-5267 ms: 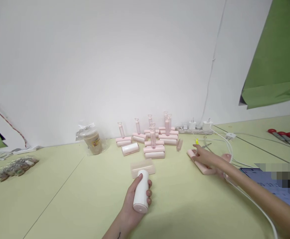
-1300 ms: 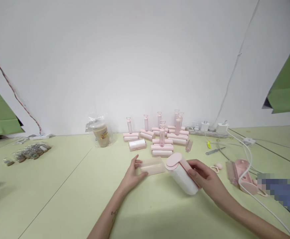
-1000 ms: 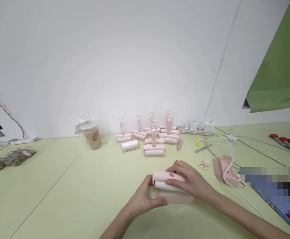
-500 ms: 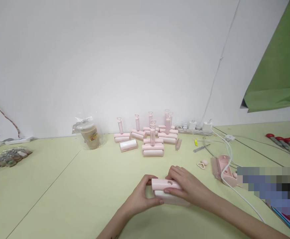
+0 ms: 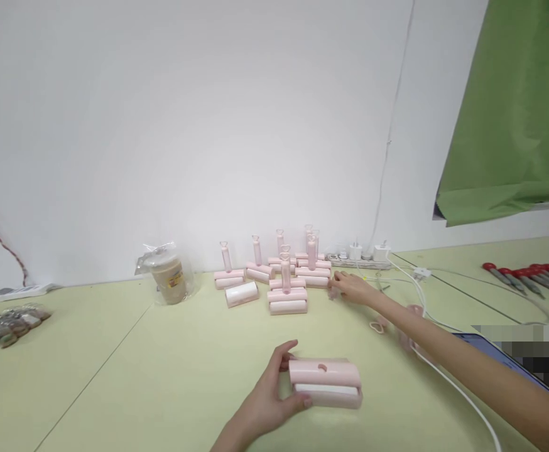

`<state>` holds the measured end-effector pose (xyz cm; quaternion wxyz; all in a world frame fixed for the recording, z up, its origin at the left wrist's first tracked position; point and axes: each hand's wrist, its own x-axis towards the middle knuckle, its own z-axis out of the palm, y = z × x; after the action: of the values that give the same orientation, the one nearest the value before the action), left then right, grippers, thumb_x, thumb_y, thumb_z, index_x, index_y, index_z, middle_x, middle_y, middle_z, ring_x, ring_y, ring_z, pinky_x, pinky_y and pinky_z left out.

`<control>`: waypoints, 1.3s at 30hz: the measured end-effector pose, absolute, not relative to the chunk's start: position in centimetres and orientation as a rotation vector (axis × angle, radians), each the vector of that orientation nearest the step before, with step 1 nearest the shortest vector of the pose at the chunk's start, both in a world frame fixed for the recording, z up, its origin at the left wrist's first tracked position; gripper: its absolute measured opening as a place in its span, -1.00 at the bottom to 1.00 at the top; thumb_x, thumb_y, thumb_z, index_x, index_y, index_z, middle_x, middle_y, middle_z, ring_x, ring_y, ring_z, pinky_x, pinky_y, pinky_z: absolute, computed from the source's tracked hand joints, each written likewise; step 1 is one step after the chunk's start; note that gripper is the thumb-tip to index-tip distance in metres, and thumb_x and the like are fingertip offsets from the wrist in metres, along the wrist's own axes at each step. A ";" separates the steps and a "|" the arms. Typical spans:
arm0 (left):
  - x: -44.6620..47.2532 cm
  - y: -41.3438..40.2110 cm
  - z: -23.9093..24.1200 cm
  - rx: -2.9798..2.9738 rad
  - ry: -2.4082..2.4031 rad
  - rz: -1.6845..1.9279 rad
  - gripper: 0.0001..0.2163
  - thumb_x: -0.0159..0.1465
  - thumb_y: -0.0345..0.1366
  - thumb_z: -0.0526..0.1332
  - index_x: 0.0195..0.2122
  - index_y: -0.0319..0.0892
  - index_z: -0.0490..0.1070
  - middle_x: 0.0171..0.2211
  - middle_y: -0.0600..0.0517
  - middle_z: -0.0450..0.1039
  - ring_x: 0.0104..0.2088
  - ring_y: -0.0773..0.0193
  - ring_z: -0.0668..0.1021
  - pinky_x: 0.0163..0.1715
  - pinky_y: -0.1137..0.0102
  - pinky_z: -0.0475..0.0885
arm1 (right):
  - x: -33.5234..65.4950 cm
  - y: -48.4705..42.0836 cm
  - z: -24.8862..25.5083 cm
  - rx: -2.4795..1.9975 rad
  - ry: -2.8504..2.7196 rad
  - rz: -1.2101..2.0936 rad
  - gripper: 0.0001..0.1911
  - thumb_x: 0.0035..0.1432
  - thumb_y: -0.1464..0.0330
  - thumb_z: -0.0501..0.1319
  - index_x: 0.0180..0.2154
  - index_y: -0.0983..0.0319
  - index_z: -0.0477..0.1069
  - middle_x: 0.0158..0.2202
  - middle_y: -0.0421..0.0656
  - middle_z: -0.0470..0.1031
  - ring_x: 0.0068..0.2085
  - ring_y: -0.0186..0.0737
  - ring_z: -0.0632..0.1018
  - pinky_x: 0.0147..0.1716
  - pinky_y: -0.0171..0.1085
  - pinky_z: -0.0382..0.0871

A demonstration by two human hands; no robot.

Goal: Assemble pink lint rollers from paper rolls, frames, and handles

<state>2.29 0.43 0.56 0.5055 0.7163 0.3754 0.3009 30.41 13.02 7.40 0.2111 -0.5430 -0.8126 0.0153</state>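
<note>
Green table (image 5: 161, 370): left hand (image 5: 269, 402) clasps left end of pink roller (image 5: 331, 373); right hand (image 5: 353, 289) at tube (image 5: 333, 294), grip unclear.

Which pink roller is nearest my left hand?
The frontmost pink roller, right beside your left hand. It lies apart from the other rollers and, unlike most of them, has no upright handle.
</note>
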 end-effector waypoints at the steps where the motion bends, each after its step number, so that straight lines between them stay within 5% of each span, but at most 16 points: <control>1: 2.3 0.4 0.6 1.731 0.901 0.725 -0.34 0.04 -0.34 0.24 0.13 -0.06 -0.07 -0.07 -0.02 0.18 -0.01 0.22 0.29 0.03 0.34 0.14 | 30.5 13.1 7.0 -1.502 -2.256 0.048 -0.78 0.20 0.30 0.08 -0.14 0.23 0.33 -0.11 -0.12 0.38 -0.21 -0.25 0.46 -0.23 -0.16 0.37; 8: 2.6 0.4 0.8 1.720 0.904 0.726 -0.33 0.03 -0.31 0.26 0.13 -0.07 -0.06 -0.07 -0.05 0.16 -0.01 0.18 0.28 0.02 0.30 0.15 | 30.5 10.0 7.8 -1.444 -2.255 0.166 -0.66 0.25 0.22 -0.12 -0.11 0.27 0.26 -0.18 -0.03 0.40 -0.17 -0.13 0.43 -0.23 -0.15 0.32; 13: 2.6 0.3 0.6 1.702 0.929 0.718 -0.38 0.03 -0.22 0.27 0.09 -0.09 0.02 -0.04 -0.06 0.19 0.00 0.16 0.29 0.00 0.31 0.18 | 27.8 4.8 11.7 -1.267 -2.644 0.420 -0.74 0.04 0.13 0.15 -0.23 0.08 0.41 -0.39 -0.24 0.49 -0.41 -0.24 0.48 -0.49 -0.35 0.26; 23: 2.5 0.4 1.2 1.745 0.899 0.715 -0.51 0.03 -0.22 0.26 -0.03 -0.12 0.15 -0.06 -0.01 0.24 -0.05 0.17 0.32 -0.07 0.35 0.23 | 20.7 0.9 15.4 -1.329 -3.270 -0.108 -0.82 -0.05 0.40 0.10 -0.57 0.20 0.45 -0.68 -0.19 0.40 -0.64 -0.26 0.37 -0.68 -0.32 -0.07; 32: 2.4 0.4 1.3 1.769 0.869 0.678 -0.51 0.07 -0.21 0.22 0.01 -0.13 0.11 -0.02 -0.05 0.20 -0.03 0.15 0.31 -0.06 0.33 0.22 | 19.1 1.9 16.1 -1.375 -3.320 -0.121 -0.89 -0.13 0.39 0.23 -0.63 0.20 0.43 -0.64 -0.20 0.45 -0.55 -0.22 0.45 -0.64 -0.33 0.02; 39: 2.6 0.1 1.5 1.729 0.938 0.725 -0.53 0.01 -0.23 0.26 -0.05 -0.10 0.17 -0.06 0.00 0.25 -0.04 0.16 0.32 -0.08 0.34 0.25 | 17.2 1.7 15.3 -1.337 -3.349 -0.165 -0.77 -0.25 0.55 0.20 -0.78 0.24 0.26 -0.77 -0.23 0.32 -0.65 -0.27 0.38 -0.65 -0.32 0.00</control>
<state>2.64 0.11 1.46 0.4992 0.7148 0.3875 0.2995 17.20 1.71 15.32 -0.2321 -0.3602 -0.9024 -0.0446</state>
